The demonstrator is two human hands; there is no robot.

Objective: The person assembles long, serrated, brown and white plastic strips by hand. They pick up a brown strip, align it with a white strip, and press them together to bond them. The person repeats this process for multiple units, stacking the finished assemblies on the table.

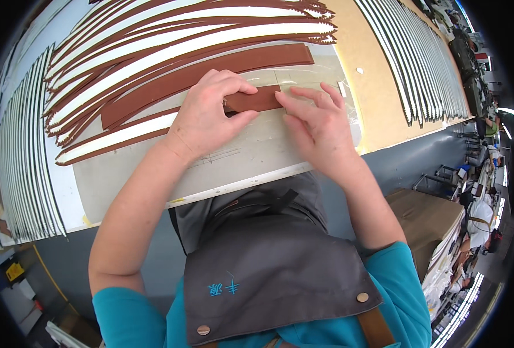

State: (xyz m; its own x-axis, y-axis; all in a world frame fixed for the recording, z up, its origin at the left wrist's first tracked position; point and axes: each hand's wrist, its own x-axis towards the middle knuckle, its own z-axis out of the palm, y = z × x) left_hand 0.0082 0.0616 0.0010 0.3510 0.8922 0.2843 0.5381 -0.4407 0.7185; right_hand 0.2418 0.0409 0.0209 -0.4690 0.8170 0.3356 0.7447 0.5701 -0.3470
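Note:
A reddish-brown leather-like strip lies on the grey work mat near the table's front edge. My left hand is closed around the strip from its left, thumb and index finger at its two long edges. The part under my left palm is hidden, with a dark gap showing there. Fingers spread, my right hand touches the strip's right end with the index fingertip and grips nothing. Just beyond lies a wider plain brown strip. A brown strip with a white middle band runs beside my left wrist.
Many long brown-and-white strips with notched ends lie overlapped at the back. Rows of thin dark-edged white strips stand at the left and right. A small white scrap lies on the tan board. A brown-covered stack is at the right.

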